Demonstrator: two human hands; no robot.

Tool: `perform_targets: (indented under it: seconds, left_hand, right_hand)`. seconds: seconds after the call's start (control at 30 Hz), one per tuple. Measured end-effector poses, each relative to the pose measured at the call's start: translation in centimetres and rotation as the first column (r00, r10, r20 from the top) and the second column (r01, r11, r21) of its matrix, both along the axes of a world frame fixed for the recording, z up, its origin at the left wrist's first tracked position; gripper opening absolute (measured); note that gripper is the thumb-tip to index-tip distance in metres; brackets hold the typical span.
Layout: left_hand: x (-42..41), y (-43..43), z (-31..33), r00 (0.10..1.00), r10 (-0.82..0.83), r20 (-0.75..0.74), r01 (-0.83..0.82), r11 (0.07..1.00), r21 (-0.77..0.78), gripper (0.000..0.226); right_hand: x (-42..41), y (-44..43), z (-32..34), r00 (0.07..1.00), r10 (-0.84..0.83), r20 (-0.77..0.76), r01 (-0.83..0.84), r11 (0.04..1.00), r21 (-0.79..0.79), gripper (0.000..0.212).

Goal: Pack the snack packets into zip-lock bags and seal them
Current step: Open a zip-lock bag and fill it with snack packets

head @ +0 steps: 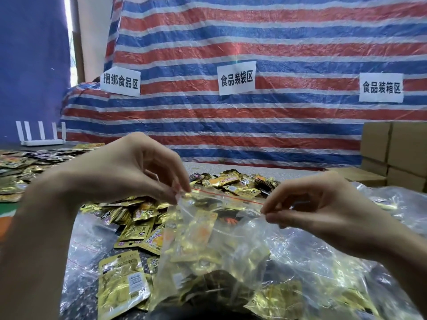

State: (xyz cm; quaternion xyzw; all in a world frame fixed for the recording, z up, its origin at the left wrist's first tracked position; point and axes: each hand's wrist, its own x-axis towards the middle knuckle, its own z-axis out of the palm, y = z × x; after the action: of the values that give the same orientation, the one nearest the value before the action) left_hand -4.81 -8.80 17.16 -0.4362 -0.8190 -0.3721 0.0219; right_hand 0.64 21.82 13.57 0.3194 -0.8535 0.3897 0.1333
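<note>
Left hand [138, 172] was raised above the desk [254, 169], fingertips pinched on the left end of the zip-lock bag [208, 245] mouth. Right hand [323, 211] pinched the right end of the same mouth, thumb and forefinger pressed together on the plastic. The red zip strip [228, 197] ran between the two hands, pulled fairly taut; whether it was sealed along its length could not be told.

The bag hung from both hands, between them and slightly below, its lower part resting near the bottom of the view. It held several gold snack packets [198, 232], seen through the clear film.

Below and left of the bag, loose gold packets [124, 280] lay on the desk, some partly on clear plastic sheeting [312, 255]. A further heap of packets [233, 181] lay behind the bag, and another spread [20, 167] at far left.

Cardboard boxes [397, 153] stood at right. A white router [41, 137] sat at rear left. A red, white and blue striped tarp [254, 42] carried three paper signs [236, 77].
</note>
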Motion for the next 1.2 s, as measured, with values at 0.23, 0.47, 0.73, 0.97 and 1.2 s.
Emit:
perform_targets:
  seconds: [0.23, 0.47, 0.73, 0.97, 1.2]
  left_hand:
    - [-1.3, -1.0, -0.3, 0.988, -0.064, 0.140, 0.059, 0.998, 0.038, 0.029]
    - [-0.9, -0.3, -0.9, 0.949, -0.128, 0.288, 0.130, 0.991, 0.012, 0.017]
    - [-1.4, 0.6, -1.5, 0.937, -0.159, 0.311, 0.104, 0.977, 0.186, 0.007]
    - [0.0, 1.0, -2.8, 0.942, 0.026, 0.333, -0.137, 0.939, 0.315, 0.012]
    - [6.6, -0.2, -6.9, 0.904, 0.193, 0.382, -0.383, 0.762, 0.522, 0.012]
  right_hand:
    - [0.1, 0.5, 0.2, 0.999, 0.039, 0.010, -0.038, 0.989, -0.142, 0.020]
    - [-0.2, 0.3, -0.5, 0.998, -0.021, 0.062, 0.029, 0.990, -0.139, 0.023]
    - [-0.6, 0.8, -0.9, 0.988, -0.091, 0.123, 0.101, 0.992, -0.076, 0.027]
    - [1.9, -0.3, -2.3, 0.966, -0.247, 0.072, 0.254, 0.961, -0.111, 0.014]
    - [6.0, -4.4, -5.4, 0.933, -0.335, 0.127, 0.358, 0.852, -0.383, 0.005]
